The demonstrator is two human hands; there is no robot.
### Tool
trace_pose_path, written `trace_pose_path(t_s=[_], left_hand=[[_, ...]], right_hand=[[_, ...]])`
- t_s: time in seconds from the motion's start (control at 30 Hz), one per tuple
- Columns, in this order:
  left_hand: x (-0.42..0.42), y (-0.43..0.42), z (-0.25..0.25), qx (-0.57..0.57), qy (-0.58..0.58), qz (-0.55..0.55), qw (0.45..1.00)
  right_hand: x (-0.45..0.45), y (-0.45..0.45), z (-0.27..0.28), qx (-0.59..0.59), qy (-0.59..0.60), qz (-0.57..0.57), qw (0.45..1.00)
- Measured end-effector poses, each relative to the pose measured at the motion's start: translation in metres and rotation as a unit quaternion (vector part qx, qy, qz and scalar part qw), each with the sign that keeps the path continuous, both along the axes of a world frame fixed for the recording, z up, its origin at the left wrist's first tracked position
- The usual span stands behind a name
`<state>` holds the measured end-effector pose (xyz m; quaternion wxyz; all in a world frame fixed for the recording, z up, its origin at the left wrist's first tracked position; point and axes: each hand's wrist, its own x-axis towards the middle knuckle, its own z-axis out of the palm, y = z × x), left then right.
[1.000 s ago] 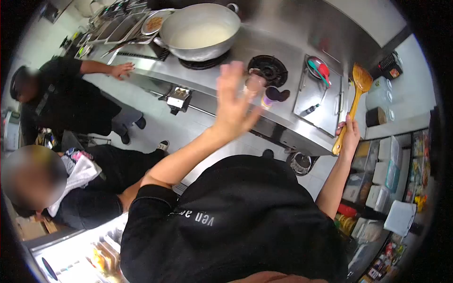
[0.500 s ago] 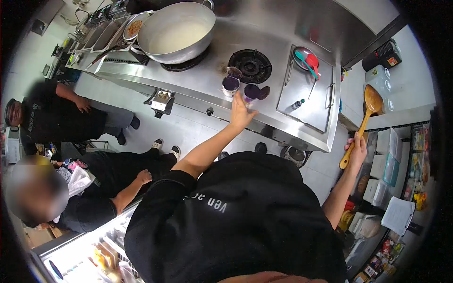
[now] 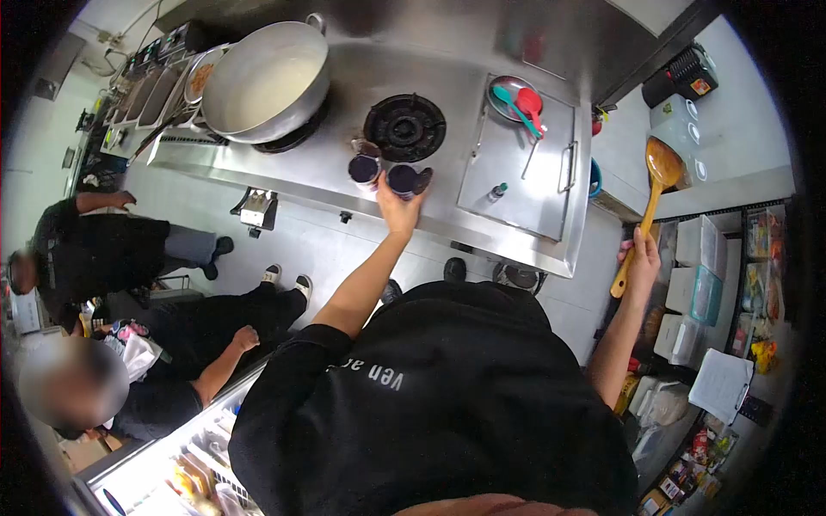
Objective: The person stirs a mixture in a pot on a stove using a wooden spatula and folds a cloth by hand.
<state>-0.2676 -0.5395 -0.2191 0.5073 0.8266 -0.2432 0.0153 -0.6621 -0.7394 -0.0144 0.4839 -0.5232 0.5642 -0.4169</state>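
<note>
My right hand [image 3: 642,255] is closed around the handle of a large wooden spoon [image 3: 662,163], held bowl up at the right, away from the counter. At the counter's front edge, my left hand [image 3: 400,211] has its fingers and thumb around the lower part of an open can [image 3: 402,180] with dark purple contents and its lid bent back. A second open can [image 3: 365,169] of the same dark contents stands just left of it, close to my fingers. Behind the cans is a black gas burner [image 3: 404,127].
A big metal pot [image 3: 271,86] with pale contents sits on the left burner. Red and green spoons [image 3: 528,105] rest in a metal bowl on a steel cover [image 3: 516,172], near a small bottle [image 3: 497,192]. Two people [image 3: 103,241] are at the left; shelves [image 3: 697,258] stand right.
My left hand has closed around the right-hand can, where before it reached between the two with its thumb out. The view has shifted, and the wooden spoon stays in my right hand.
</note>
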Motion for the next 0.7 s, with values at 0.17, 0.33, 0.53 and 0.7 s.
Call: trace_pose_path(t_s=[0.17,0.33,0.53,0.7], left_hand=[[0.0,-0.012,0.003,0.034,-0.004,0.034,0.999],[-0.004,-0.015,0.0,0.016,-0.043,0.058,0.997],[-0.01,-0.021,0.03,0.022,-0.03,0.03,0.999],[-0.019,-0.048,0.081,0.032,-0.024,-0.027,0.999]], right_hand=[[0.011,-0.023,0.001,-0.009,0.012,0.039,0.999],[0.023,-0.043,-0.006,0.015,0.022,0.07,0.997],[0.031,-0.063,-0.014,0.017,0.031,0.105,0.994],[0.037,-0.064,-0.011,0.03,0.032,0.125,0.991]])
